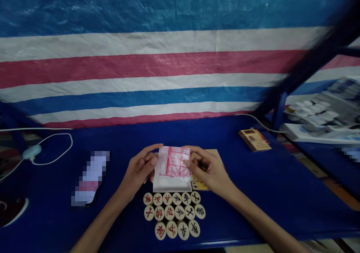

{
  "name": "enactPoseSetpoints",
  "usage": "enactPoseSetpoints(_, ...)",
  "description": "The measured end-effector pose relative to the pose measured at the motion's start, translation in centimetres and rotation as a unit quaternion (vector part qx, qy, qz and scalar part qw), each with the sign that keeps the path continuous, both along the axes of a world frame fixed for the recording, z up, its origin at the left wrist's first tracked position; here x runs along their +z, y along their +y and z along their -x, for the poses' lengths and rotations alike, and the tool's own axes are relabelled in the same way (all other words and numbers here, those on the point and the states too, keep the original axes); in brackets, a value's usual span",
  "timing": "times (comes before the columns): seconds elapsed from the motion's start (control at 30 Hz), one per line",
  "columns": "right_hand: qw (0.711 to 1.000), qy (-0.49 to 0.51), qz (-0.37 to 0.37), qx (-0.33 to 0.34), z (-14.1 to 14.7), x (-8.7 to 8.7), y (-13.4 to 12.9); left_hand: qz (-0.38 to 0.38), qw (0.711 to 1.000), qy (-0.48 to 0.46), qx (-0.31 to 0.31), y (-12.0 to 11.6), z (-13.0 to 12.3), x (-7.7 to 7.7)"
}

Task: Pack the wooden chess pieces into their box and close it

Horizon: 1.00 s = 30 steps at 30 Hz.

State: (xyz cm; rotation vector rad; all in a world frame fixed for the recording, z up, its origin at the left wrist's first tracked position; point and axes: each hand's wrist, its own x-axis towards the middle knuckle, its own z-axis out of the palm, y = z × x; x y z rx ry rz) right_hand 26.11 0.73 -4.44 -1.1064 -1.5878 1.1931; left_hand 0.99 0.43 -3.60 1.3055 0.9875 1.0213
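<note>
A folded translucent sheet with red grid lines [176, 161] is held up over a white tray or lid [172, 185]. My left hand [142, 166] is at its left edge, fingers curled, and what its fingertips grip is hard to make out. On the right side, my right hand [206, 168] pinches the sheet between thumb and fingers. Round wooden pieces with red characters [159, 213] and with black characters [183, 230] stand in three rows just below the tray. A yellowish box or card [215, 155] lies partly hidden behind my right hand.
A phone [91, 178] lies at the left, near a pale blue round device [32, 152] with a white cable. A yellow box [254, 139] lies at the back right of the blue tabletop [253, 193]. A striped sheet [157, 69] hangs behind.
</note>
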Motion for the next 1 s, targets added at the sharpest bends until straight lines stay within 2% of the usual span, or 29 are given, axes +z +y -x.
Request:
enactPoseSetpoints(0.1, 0.999, -0.03, -0.012, 0.007, 0.1, 0.0, -0.1, 0.017, 1.0, 0.015, 0.009, 0.1, -0.7, -0.6)
enactPoseSetpoints(0.27, 0.996, -0.08, -0.047, 0.006, 0.0, 0.0, 0.0, -0.032, 0.991, 0.125, 0.046, 0.5, -0.5, -1.6)
enactPoseSetpoints(0.57, 0.994, -0.093, -0.057, 0.004, 0.1, -0.4, 0.1, -0.062, 0.981, 0.177, 0.054, 0.7, 0.3, -0.6)
enactPoseSetpoints(0.87, 0.989, -0.132, -0.064, 0.025, 0.0, -0.8, 0.1, -0.081, 0.969, 0.222, 0.073, 0.8, 0.4, -1.0)
enactPoseSetpoints(1.0, 0.96, -0.239, -0.148, 0.009, -0.4, -0.4, 0.3, -0.09, 0.956, 0.246, 0.132, 0.8, 0.7, -0.9)
